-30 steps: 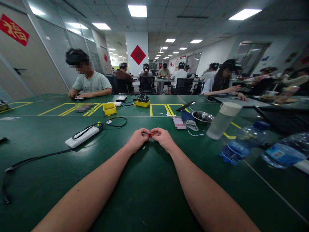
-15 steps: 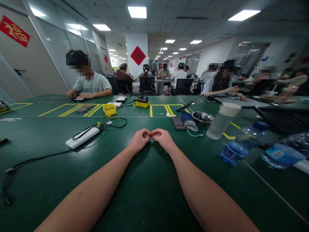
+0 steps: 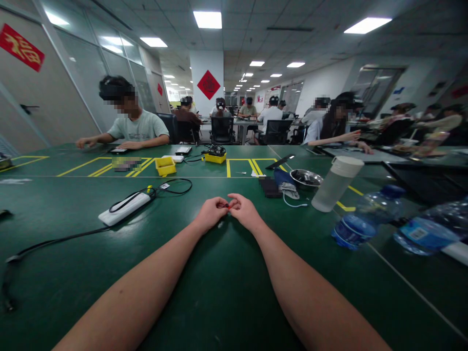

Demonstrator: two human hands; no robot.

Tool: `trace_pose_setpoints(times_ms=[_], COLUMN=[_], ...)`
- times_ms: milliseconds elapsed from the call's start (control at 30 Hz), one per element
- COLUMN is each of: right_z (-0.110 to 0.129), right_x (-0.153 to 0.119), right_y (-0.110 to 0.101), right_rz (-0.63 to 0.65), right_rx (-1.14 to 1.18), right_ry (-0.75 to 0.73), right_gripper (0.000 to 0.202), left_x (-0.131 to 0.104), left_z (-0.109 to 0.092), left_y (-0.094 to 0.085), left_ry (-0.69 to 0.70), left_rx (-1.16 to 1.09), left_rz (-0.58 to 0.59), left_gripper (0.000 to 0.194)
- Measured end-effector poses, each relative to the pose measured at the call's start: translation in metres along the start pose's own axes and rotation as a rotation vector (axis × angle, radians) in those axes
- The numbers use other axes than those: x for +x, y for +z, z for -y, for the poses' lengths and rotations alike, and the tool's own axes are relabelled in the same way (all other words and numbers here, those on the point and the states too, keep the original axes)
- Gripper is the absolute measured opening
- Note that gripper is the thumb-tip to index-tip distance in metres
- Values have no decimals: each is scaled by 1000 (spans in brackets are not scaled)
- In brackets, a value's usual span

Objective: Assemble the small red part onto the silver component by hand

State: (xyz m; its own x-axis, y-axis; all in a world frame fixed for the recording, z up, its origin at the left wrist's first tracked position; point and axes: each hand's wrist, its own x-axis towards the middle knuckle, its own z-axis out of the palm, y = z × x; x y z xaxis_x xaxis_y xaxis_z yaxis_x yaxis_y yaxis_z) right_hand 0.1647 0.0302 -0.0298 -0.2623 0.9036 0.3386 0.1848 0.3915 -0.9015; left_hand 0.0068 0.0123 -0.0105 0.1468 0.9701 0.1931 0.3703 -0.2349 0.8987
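My left hand (image 3: 212, 213) and my right hand (image 3: 245, 211) meet over the green table (image 3: 234, 282), fingertips almost touching. Between them shows a small red and dark item (image 3: 229, 207), too small to name. The left fingers are closed around its dark end. At the red end, my right thumb presses in, while the right index finger is raised a little away. Most of the piece is hidden behind the fingers.
A white power bank (image 3: 126, 208) with a black cable lies left. To the right stand a frosted bottle (image 3: 331, 187), a blue-labelled water bottle (image 3: 360, 222) and a metal bowl (image 3: 306, 179). Yellow bins (image 3: 165, 166) sit farther back. A person (image 3: 137, 126) works across the table.
My right index finger has lifted from its pinch, and the small item is more covered by my left fingers. Across the table, a person's hand has moved outward to the left.
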Motion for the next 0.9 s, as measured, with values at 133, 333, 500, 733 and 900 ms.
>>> trace_pose_setpoints(times_ms=[133, 333, 500, 733, 900], right_z=[-2, -3, -4, -20, -32], right_x=[-1, 2, -8, 13, 28], right_y=[3, -24, -103, -133, -133], right_rz=[15, -182, -461, -332, -272], right_rx=[-9, -313, -621, -1053, -1152], right_ry=[41, 237, 301, 323, 396], right_gripper=[58, 38, 32, 53, 57], left_x=[1, -4, -6, -4, -3], left_z=[0, -4, -6, -5, -5], left_y=[0, -1, -2, -2, -3], left_ry=[-17, -61, -67, -45, -40], left_rx=[9, -66, -118, -74, -39], left_rz=[-2, 18, 49, 57, 62], left_gripper=[9, 7, 7, 6, 7])
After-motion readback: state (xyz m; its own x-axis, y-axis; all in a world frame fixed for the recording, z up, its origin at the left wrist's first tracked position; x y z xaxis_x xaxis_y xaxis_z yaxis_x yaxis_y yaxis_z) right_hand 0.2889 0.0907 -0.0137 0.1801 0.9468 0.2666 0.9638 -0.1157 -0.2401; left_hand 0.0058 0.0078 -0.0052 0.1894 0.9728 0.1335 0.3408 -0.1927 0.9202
